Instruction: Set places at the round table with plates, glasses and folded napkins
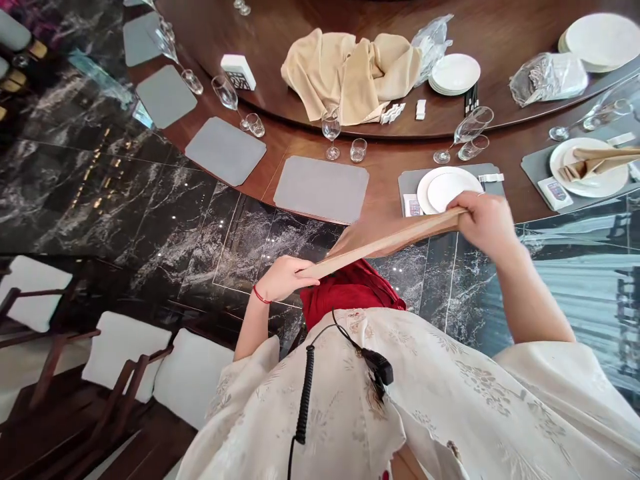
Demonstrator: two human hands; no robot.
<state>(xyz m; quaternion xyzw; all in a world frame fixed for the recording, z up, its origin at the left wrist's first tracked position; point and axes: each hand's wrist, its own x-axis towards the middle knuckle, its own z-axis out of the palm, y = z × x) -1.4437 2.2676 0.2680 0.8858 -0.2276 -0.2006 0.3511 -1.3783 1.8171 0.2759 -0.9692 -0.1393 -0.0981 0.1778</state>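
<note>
A tan cloth napkin [380, 245] is stretched between my two hands in front of my body, its upper edge folded into a band. My left hand [286, 276] pinches the lower left end. At the higher right end, my right hand [485, 220] grips the other corner, close to a place setting. Behind that hand sit two stacked white plates [447, 189] on a grey placemat [409, 183]. A bare grey placemat [321, 188] lies to the left of the plates. Part of the napkin hangs below the band, partly blurred.
On the raised round turntable lie a heap of tan napkins [350, 73], stacked white plates [454, 72] and a plastic-wrapped bundle [550, 77]. Stemmed wine glasses [331, 130] and short tumblers [358, 150] stand along the table. White-backed chairs [125, 350] are at the lower left.
</note>
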